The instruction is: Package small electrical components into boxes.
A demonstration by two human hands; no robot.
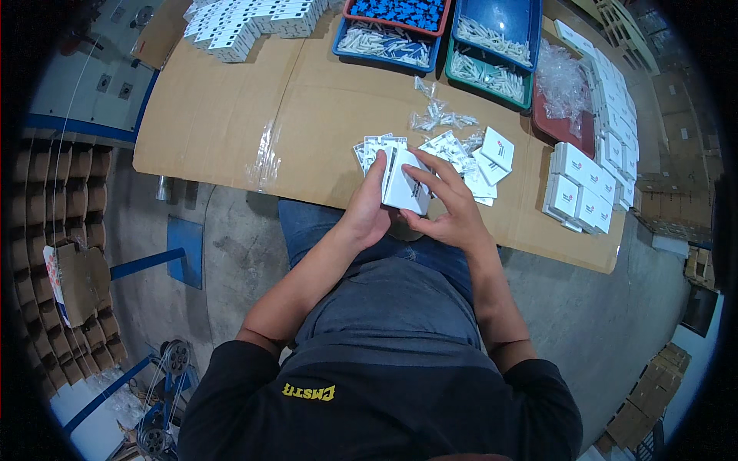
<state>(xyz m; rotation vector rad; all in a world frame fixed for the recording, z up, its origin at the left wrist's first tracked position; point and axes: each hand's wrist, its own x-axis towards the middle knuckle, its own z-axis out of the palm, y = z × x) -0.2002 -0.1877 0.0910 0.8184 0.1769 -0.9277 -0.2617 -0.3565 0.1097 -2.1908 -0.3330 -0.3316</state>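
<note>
Between my two hands, at the table's near edge, is a small white box point(407, 184) with dark print on its face. My left hand point(367, 203) grips its left side, thumb along the edge. My right hand point(452, 201) closes on the right side, fingers over the upper face and thumb at the lower corner. Printed leaflets point(382, 143) lie just beyond the box, with another pile of leaflets point(446, 148) to the right. Beside them are loose white boxes point(497, 148). Small clear bags of white plugs point(440, 117) rest farther back.
Blue tray point(384, 58) and green tray point(492, 91) hold white plugs; a red tray point(400, 9) holds blue pieces. Plastic bags point(563, 81) fill a dark red tray point(565, 137). White boxes stand stacked at right point(582, 184) and far left point(254, 23) on the cardboard-covered table point(207, 115).
</note>
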